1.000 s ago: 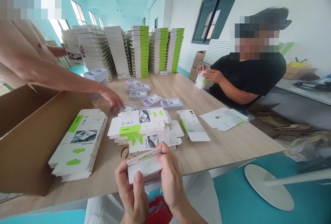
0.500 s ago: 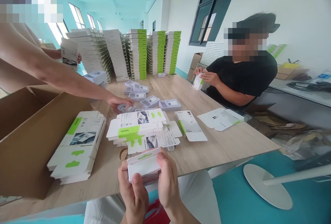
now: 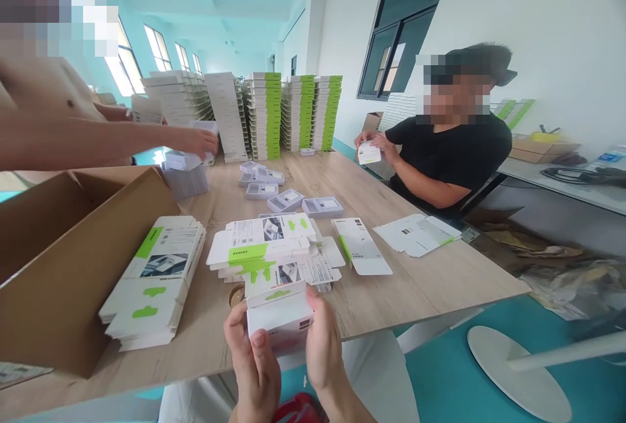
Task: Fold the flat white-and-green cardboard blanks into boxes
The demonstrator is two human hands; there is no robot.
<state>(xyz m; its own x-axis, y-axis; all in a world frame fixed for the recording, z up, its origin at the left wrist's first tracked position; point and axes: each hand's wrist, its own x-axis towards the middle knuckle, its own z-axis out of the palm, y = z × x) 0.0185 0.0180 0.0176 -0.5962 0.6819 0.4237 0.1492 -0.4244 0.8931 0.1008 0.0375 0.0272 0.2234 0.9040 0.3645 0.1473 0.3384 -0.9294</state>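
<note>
Box [image 3: 278, 319]: small white carton at the table's near edge, 6 o'clock, lid flap up.
Left hand [image 3: 254, 364]: clasps the box's left side, thumb on its front.
Right hand [image 3: 320, 341]: fingers curled around the right side.
Handling: likely light, thin card, easily dented; best gripped at the stiff side edges.
Table [image 3: 430, 286]: bare wood at 3 o'clock gives room.
Crowding: flat cartons [image 3: 264, 247] at 12 o'clock, another stack [image 3: 156, 279] at 9 o'clock.
</note>
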